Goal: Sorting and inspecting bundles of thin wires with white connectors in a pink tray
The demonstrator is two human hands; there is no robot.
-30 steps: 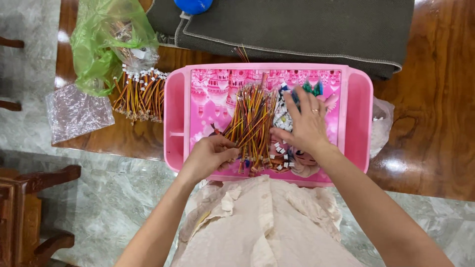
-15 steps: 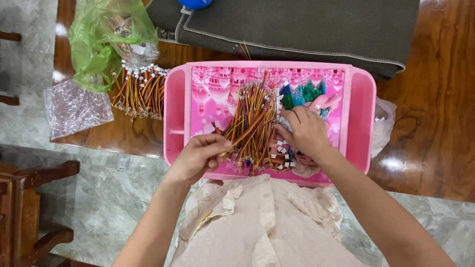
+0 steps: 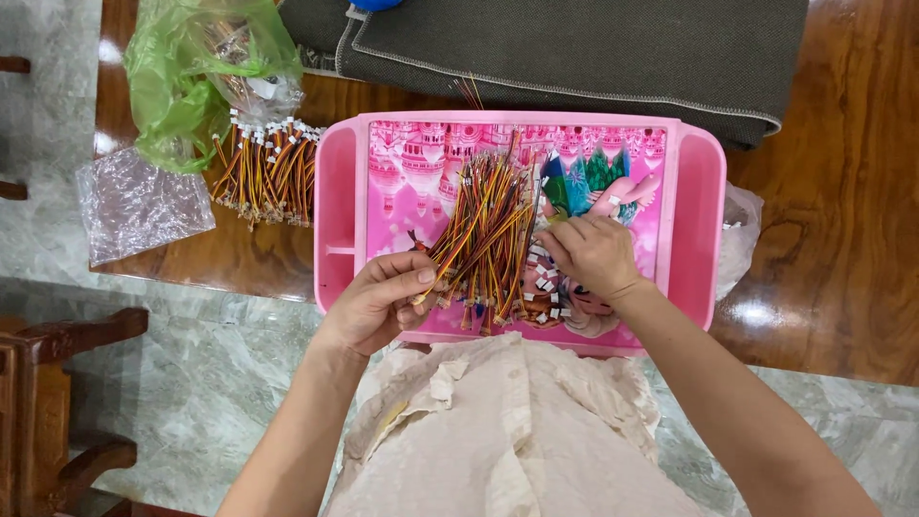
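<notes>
So the wire bundle point(image 3: 486, 230) sits mid pink tray point(image 3: 691, 220) at the counter's point(image 3: 842, 239) near edge, left hand point(image 3: 375, 302) pinching its lower ends, right hand point(image 3: 593, 253) curled loosely just beside it over white connectors point(image 3: 542, 287).

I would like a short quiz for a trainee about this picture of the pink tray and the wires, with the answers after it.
1. True or false: the pile of striped wires lies inside the pink tray.
2. Which hand pinches the end of a wire: A) the left hand, B) the right hand?
3. What lies on the wooden table just left of the tray, below the green plastic bag?

Key
1. True.
2. A. The left thumb and fingers close on a wire end at the pile's lower left; the right hand rests on the small white connectors beside the pile.
3. A second bunch of wires with white ends.
</notes>
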